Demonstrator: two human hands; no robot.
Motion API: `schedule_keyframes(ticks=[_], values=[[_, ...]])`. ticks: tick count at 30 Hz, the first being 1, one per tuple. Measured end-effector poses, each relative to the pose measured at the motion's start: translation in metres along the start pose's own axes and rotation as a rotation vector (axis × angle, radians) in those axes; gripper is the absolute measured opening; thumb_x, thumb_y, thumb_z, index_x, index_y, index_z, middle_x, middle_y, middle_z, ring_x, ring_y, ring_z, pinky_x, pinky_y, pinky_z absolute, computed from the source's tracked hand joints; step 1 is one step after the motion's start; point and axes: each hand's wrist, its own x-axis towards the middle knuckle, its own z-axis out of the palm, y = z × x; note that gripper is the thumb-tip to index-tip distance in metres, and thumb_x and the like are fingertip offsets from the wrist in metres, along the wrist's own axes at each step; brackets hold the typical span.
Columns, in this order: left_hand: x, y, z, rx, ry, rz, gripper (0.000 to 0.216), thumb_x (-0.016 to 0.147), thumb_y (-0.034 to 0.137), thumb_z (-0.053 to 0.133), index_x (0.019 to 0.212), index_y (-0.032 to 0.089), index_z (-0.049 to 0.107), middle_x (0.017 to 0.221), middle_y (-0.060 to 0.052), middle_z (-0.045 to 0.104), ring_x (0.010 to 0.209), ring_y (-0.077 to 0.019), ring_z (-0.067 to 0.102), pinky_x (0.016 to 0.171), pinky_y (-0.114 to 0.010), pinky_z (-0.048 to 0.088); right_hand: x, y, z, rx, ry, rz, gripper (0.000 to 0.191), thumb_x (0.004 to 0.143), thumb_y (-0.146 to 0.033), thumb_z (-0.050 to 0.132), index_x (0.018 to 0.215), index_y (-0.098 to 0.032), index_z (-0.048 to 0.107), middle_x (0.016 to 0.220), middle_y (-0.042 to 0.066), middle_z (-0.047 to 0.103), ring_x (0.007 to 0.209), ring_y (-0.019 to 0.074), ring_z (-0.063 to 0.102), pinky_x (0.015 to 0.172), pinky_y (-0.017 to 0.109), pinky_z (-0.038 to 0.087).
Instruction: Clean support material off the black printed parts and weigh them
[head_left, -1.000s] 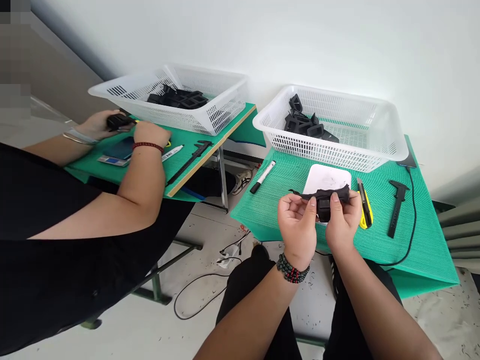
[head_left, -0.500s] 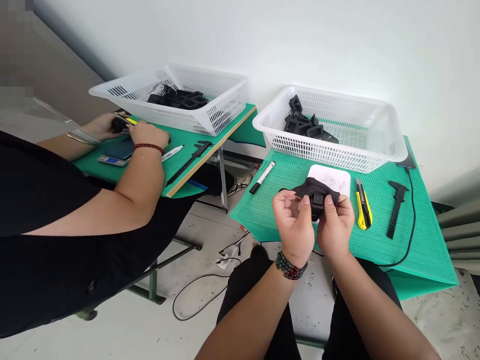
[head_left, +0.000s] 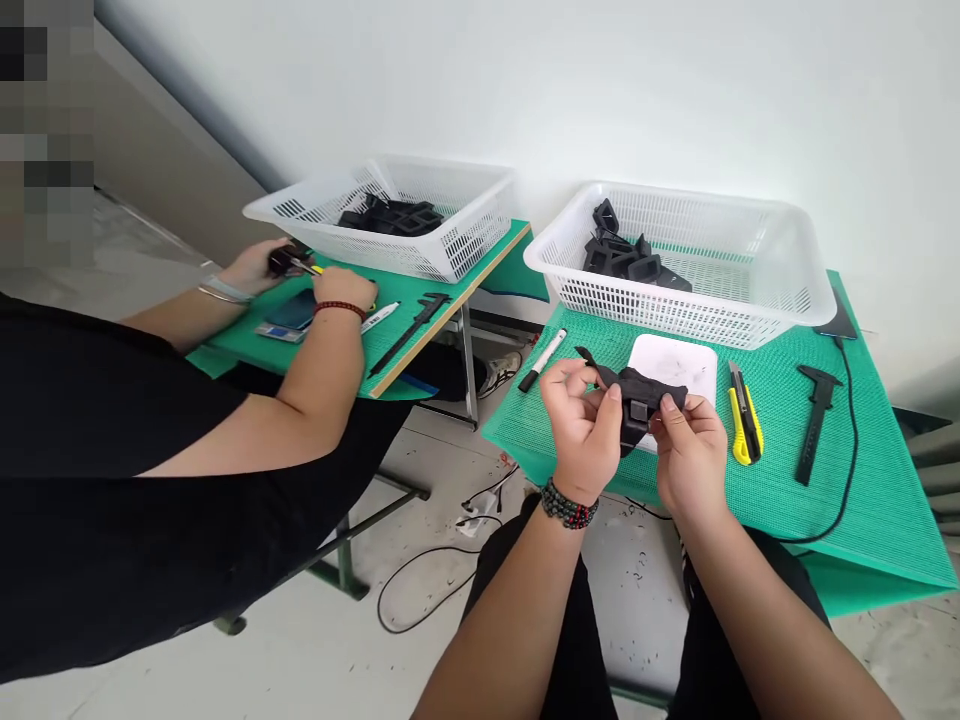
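Observation:
Both my hands hold one black plastic part [head_left: 634, 400] with a flat flange and a boxy middle, just above the front of the green mat [head_left: 780, 480]. My left hand [head_left: 581, 432] pinches its left end, fingers curled. My right hand [head_left: 688, 455] grips its right side with thumb and fingers closed. Behind the part lies a white square scale [head_left: 675, 362]. A white mesh basket [head_left: 780, 290] with several similar black parts [head_left: 624, 256] stands at the back of the mat.
A black marker [head_left: 545, 358] lies left of the scale; a yellow utility knife [head_left: 744, 425], a black caliper [head_left: 812, 434] and a black cable [head_left: 847, 440] lie right. At the left table a person in black [head_left: 150, 470] handles a small part beside a second basket [head_left: 450, 250].
The black part has been turned in my hands, its flange now tilted up to the left. The view has shifted so everything sits further right. The neighbour's hands stay at their table.

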Motion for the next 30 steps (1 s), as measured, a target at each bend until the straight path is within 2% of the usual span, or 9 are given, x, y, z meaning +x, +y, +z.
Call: schedule_keyframes(ticks=[4, 8, 14, 18, 22, 30], values=[[-0.002, -0.002, 0.001, 0.043, -0.035, 0.089, 0.030, 0.096, 0.031, 0.064, 0.117, 0.030, 0.043, 0.092, 0.004, 0.052, 0.049, -0.0021, 0.045, 0.044, -0.015, 0.038, 0.004, -0.004, -0.005, -0.070, -0.054, -0.042, 0.040, 0.070, -0.040, 0.086, 0.077, -0.022, 0.052, 0.068, -0.005, 0.057, 0.059, 0.0102, 0.051, 0.059, 0.025, 0.043], [-0.004, -0.005, 0.003, 0.115, -0.004, 0.160, 0.032, 0.096, 0.033, 0.063, 0.119, 0.028, 0.042, 0.095, 0.001, 0.052, 0.063, -0.0070, 0.055, 0.054, -0.018, 0.047, 0.006, -0.005, -0.007, -0.102, -0.059, -0.060, 0.040, 0.069, -0.040, 0.086, 0.075, -0.022, 0.051, 0.064, -0.006, 0.054, 0.058, 0.0103, 0.051, 0.058, 0.025, 0.044], [-0.004, -0.007, 0.002, 0.141, 0.035, 0.125, 0.033, 0.095, 0.034, 0.063, 0.118, 0.028, 0.040, 0.094, 0.001, 0.054, 0.066, -0.0091, 0.059, 0.058, -0.021, 0.051, 0.001, -0.001, -0.005, -0.143, -0.025, -0.073, 0.039, 0.069, -0.041, 0.085, 0.073, -0.021, 0.052, 0.063, -0.007, 0.053, 0.056, 0.0095, 0.051, 0.054, 0.024, 0.041], [-0.003, -0.006, 0.002, 0.169, 0.115, 0.132, 0.035, 0.092, 0.038, 0.065, 0.117, 0.027, 0.042, 0.090, 0.001, 0.055, 0.070, -0.0117, 0.062, 0.060, -0.023, 0.052, -0.006, 0.003, -0.001, -0.151, -0.029, -0.061, 0.041, 0.068, -0.041, 0.086, 0.069, -0.021, 0.050, 0.060, -0.007, 0.051, 0.053, 0.0092, 0.048, 0.051, 0.024, 0.039], [-0.004, -0.007, 0.002, 0.170, 0.158, 0.144, 0.033, 0.093, 0.033, 0.065, 0.118, 0.027, 0.043, 0.090, 0.001, 0.056, 0.068, -0.0112, 0.061, 0.058, -0.022, 0.050, -0.010, 0.004, 0.001, -0.127, -0.043, -0.026, 0.041, 0.068, -0.038, 0.086, 0.068, -0.021, 0.049, 0.058, -0.008, 0.051, 0.052, 0.0090, 0.048, 0.050, 0.024, 0.039], [-0.003, -0.012, 0.001, 0.296, 0.101, 0.304, 0.031, 0.096, 0.025, 0.056, 0.122, 0.025, 0.040, 0.085, 0.002, 0.055, 0.064, -0.0103, 0.058, 0.056, -0.021, 0.046, -0.010, -0.002, 0.002, -0.011, -0.072, 0.164, 0.046, 0.060, -0.035, 0.089, 0.065, -0.022, 0.046, 0.054, -0.008, 0.055, 0.049, 0.0087, 0.050, 0.050, 0.023, 0.040]])
